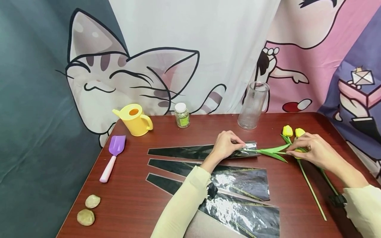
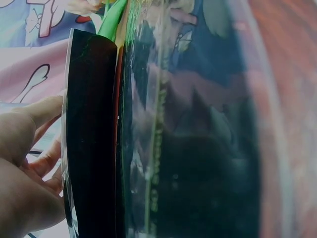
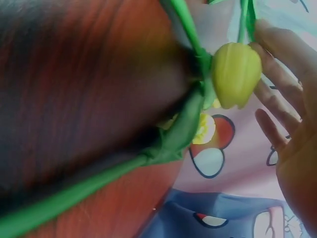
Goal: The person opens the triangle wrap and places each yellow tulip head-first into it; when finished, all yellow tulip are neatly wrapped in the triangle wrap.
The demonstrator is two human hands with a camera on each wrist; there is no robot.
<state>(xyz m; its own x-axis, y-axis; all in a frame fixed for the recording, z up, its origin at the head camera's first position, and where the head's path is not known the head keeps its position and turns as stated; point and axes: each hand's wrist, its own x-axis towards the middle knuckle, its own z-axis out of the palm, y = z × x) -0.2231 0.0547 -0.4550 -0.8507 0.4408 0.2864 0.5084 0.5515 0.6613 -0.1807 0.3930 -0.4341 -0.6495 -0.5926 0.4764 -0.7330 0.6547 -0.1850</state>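
My left hand (image 1: 227,144) grips the upper edge of a tapered black flower sleeve (image 1: 178,151) with a clear film side. In the left wrist view, its fingers (image 2: 47,156) lie along the sleeve's side. One yellow tulip (image 3: 237,75) lies sideways, its green leaves (image 1: 272,154) outside the sleeve's wide end and its stem overlapping the clear film. My right hand (image 1: 312,148) pinches this tulip's stem just below the bloom. Beneath and beyond the right hand lie two more yellow tulips (image 1: 287,131), their long stems pointing toward the front of the table.
Two more black sleeves (image 1: 241,180) lie nearer me. A clear glass vase (image 1: 253,107) stands at the back, with a small lidded jar (image 1: 182,116) and a yellow watering can (image 1: 135,122) to its left. A purple scoop (image 1: 113,153) and two stones (image 1: 92,201) lie left.
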